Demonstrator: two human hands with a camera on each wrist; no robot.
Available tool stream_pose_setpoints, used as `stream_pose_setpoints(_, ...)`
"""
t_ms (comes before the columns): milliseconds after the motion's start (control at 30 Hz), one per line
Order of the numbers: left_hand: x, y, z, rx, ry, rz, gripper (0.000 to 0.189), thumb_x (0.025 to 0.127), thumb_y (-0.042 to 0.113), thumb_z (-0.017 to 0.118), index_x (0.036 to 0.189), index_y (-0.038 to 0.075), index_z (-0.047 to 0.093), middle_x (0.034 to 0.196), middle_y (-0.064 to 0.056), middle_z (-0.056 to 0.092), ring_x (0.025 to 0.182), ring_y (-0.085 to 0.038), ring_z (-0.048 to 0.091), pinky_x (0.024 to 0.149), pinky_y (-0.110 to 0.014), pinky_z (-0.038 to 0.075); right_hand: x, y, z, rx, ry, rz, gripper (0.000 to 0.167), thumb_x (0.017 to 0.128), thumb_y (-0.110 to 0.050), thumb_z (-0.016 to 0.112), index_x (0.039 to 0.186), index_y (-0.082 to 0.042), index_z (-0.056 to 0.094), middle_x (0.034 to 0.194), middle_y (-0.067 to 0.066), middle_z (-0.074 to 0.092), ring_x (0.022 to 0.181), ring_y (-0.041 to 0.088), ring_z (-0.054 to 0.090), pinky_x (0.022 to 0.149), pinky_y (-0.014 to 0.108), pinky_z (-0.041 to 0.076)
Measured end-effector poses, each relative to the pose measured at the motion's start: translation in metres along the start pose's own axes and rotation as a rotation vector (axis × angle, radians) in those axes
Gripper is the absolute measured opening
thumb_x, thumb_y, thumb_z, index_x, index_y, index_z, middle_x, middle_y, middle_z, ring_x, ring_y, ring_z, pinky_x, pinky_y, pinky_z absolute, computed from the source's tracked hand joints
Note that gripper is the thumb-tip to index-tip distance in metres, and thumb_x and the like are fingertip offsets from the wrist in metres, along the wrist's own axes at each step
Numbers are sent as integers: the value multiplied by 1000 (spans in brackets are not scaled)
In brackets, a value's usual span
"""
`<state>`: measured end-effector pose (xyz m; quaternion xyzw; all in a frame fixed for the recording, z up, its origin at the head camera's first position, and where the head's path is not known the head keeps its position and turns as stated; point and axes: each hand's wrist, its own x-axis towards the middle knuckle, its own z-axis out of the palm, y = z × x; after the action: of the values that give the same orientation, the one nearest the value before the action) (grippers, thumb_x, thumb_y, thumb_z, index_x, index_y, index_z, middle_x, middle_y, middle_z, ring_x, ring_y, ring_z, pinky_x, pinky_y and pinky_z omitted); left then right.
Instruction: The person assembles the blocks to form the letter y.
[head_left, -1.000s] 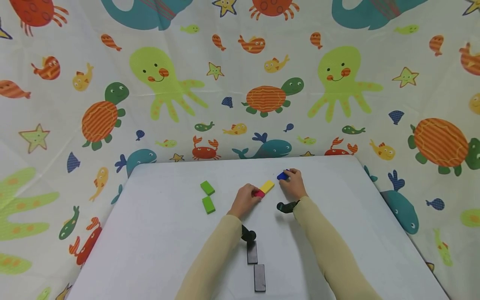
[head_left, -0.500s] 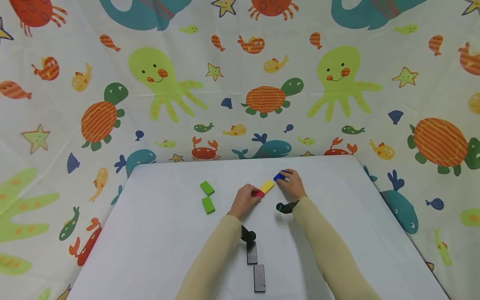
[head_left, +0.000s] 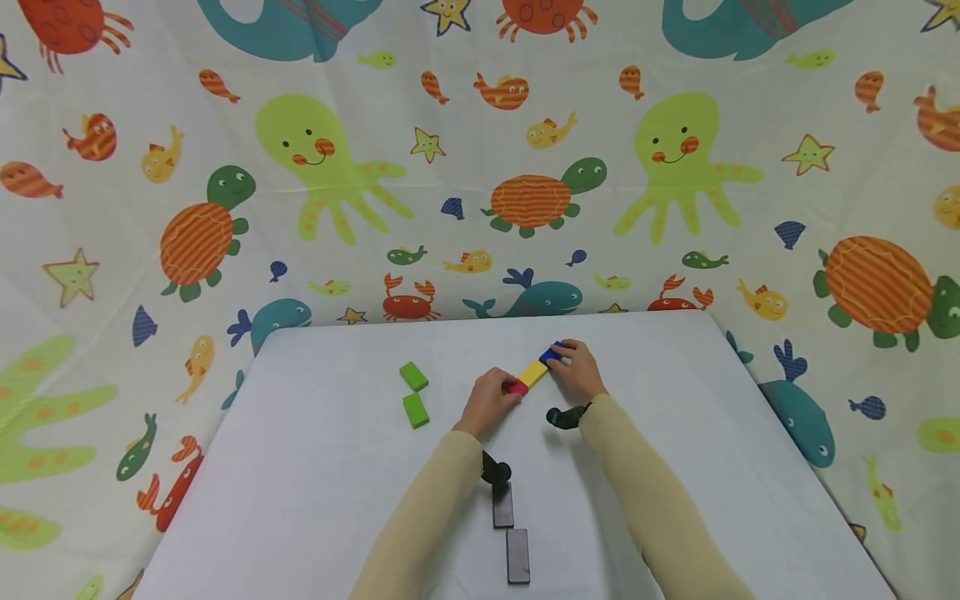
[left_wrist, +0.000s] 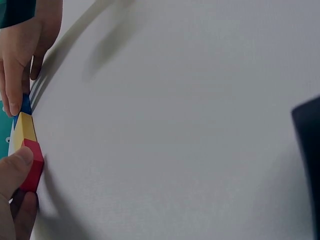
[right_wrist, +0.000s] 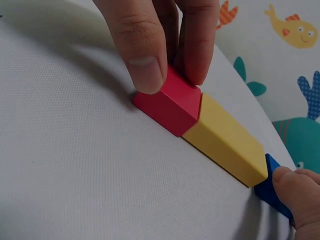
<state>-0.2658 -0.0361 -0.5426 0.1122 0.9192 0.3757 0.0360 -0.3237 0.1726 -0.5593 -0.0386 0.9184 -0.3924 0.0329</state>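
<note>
My left hand point(head_left: 491, 402) pinches a red block point(right_wrist: 172, 102) between thumb and fingers on the white table. A yellow block point(right_wrist: 227, 140) lies end to end against the red one, with no hand on it. At its far end is a blue block point(head_left: 551, 354), which my right hand point(head_left: 582, 372) grips by its sides. In the right wrist view the blue block meets the yellow one, so the three form a slanting row. My right thumb point(right_wrist: 290, 182) covers part of the blue block. Fingers hide much of the red block in the head view.
Two green blocks point(head_left: 414, 376) lie left of my left hand. Two dark grey blocks point(head_left: 518, 556) lie near the table's front, the farther one partly under the left wrist's black camera mount point(head_left: 495, 471). A sea-animal curtain point(head_left: 525, 108) hangs behind the white table point(head_left: 315, 467).
My right hand has slid the blue block left and slightly down toward the yellow block, closing the gap between them. The left hand and the red and yellow blocks have stayed in place.
</note>
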Motion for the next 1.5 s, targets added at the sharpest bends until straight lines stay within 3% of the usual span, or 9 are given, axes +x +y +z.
stream_pose_setpoints(1500, 2, -7, 3, -10, 5, -4, 32, 88, 17, 74, 116, 4, 66, 106, -6, 61, 96, -18, 56, 93, -31, 51, 2, 3, 7, 31, 2, 6, 49, 97, -26, 63, 141, -6, 52, 149, 19, 37, 139, 37, 32, 114, 51, 27)
